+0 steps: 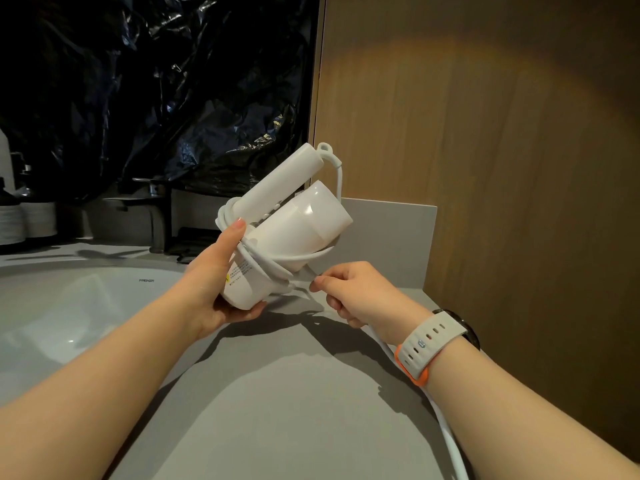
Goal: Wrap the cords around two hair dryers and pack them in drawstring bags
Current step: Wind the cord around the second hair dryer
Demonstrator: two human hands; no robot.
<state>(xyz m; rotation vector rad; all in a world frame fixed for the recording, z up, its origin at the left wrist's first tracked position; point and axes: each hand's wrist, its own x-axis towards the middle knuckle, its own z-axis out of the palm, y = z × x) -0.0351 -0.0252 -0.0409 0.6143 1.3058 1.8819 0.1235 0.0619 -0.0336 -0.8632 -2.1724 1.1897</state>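
I see my left hand (214, 282) curled round the white hair dryer (294, 223), holding it up in the air over the grey counter (277, 393), just beside the sink's (69, 306) right edge. The cord (263, 268) loops round the hair dryer. My right hand (360, 296) pinches the cord close by. The rest of it runs along the counter's right edge, under my watch (433, 341).

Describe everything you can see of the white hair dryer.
The hair dryer looks like smooth white plastic, with its handle folded against the barrel. It is held tilted above a grey counter. The left hand grips its lower end. Its white cord loops round the body, and the right hand pinches the loose length.
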